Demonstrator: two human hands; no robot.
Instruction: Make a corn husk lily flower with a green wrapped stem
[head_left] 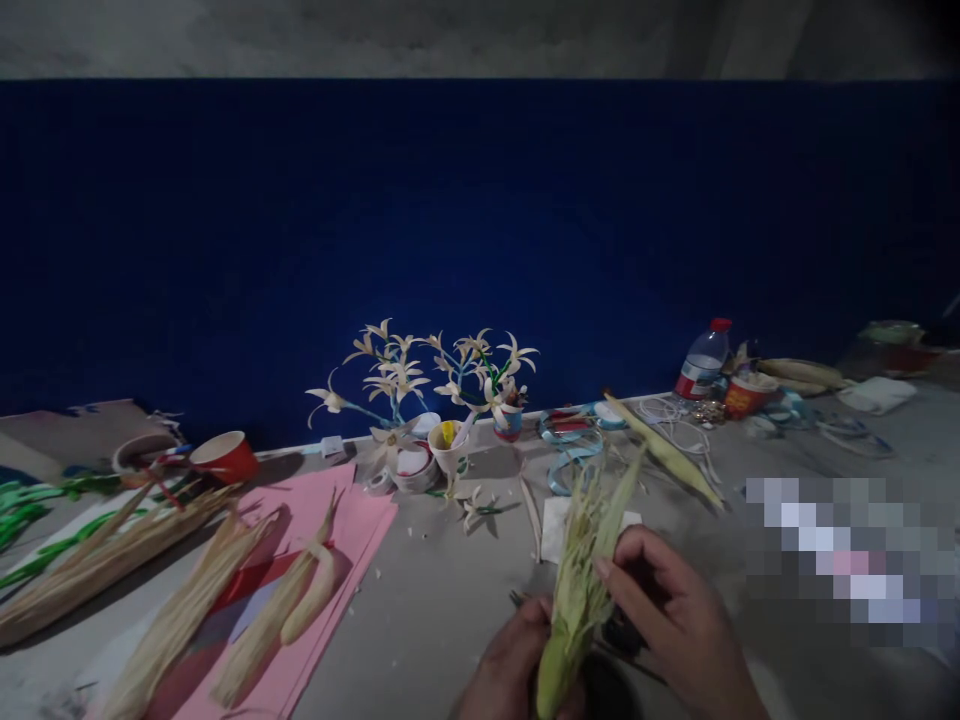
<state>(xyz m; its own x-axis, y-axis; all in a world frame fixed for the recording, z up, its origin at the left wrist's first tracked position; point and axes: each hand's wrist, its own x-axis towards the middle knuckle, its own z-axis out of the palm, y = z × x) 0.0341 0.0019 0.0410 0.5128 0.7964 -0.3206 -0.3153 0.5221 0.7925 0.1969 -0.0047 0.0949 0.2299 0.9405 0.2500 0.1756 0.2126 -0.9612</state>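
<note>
Low in the head view, my left hand (pixel 517 655) is wrapped round the lower end of a green corn husk (pixel 574 590). The husk stands nearly upright, its upper part frayed into thin strips. On its right side, my right hand (pixel 675 610) pinches a pale leaf of the same husk between thumb and fingers. Behind the husk lies a white paper square (pixel 553 525), partly covered. Farther back and to the right, a separate yellow-green husk leaf (pixel 667 455) lies on the table. Something dark under my right hand is mostly hidden.
Dried husks (pixel 187 610) lie on pink paper (pixel 367 530) at the left. White handmade flowers (pixel 397 375) stand in cups at the back, near a blue ribbon (pixel 574 465). A plastic bottle (pixel 703 365) and a red paper cup (pixel 750 393) stand back right. A blue panel (pixel 480 230) rises behind.
</note>
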